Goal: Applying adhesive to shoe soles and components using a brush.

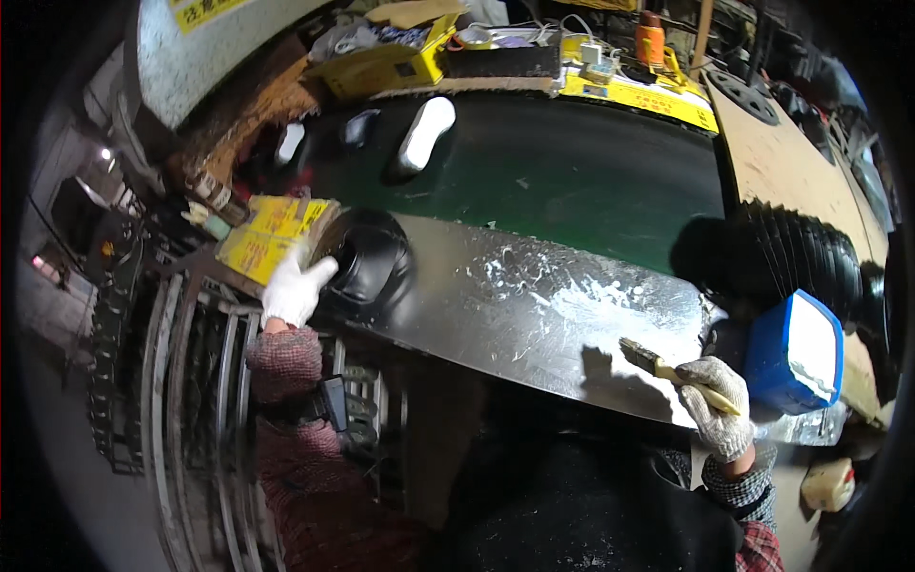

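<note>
My left hand [294,290], in a white glove, reaches to the left edge of a glossy black curved piece [376,257], thumb and forefinger apart. I cannot tell whether the fingertips touch it. The piece lies at the left end of a metal sheet [448,310] smeared with white paste [610,310]. My right hand [717,405], also gloved, is closed around the pale handle of a flat paintbrush [653,360]. Its dark bristles point left over the smeared sheet. Just right of that hand stands a blue tub [796,353] with white paste inside.
Beyond the sheet runs a dark green conveyor belt [572,200] with white shoe soles [427,133] on it. A fanned stack of black pieces [791,253] stands at right. Yellow boxes [381,71] line the back; metal rails [181,381] are at lower left.
</note>
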